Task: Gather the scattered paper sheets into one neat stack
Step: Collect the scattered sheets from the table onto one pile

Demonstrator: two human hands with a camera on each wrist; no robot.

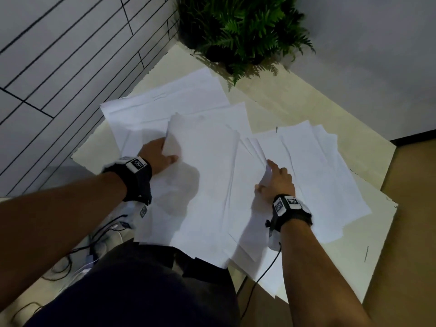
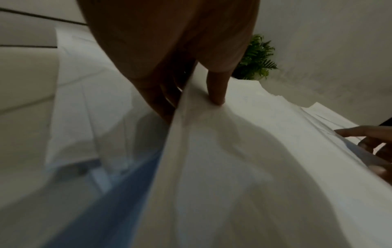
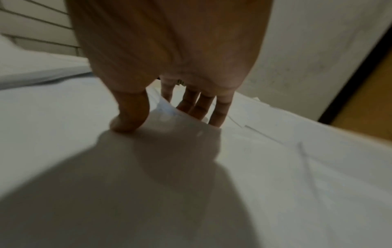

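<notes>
Several white paper sheets lie spread and overlapping on a cream table (image 1: 295,100). A central pile (image 1: 207,175) sits between my hands. My left hand (image 1: 168,154) grips the pile's lifted left edge (image 2: 182,134), thumb (image 2: 216,94) on top and fingers (image 2: 161,104) beneath. My right hand (image 1: 265,178) pinches the pile's raised right edge (image 3: 182,120), thumb (image 3: 127,120) pressing on top, fingers (image 3: 201,107) behind the fold. More sheets (image 1: 165,102) fan out at the back left, and others (image 1: 318,166) lie to the right, under and beyond my right hand.
A potted fern (image 1: 240,27) stands at the table's far corner against a plain wall. A tiled wall (image 1: 70,55) runs along the left. Cables (image 1: 94,246) lie on the floor at lower left. Some sheets overhang the near table edge. Wooden floor (image 1: 412,208) lies to the right.
</notes>
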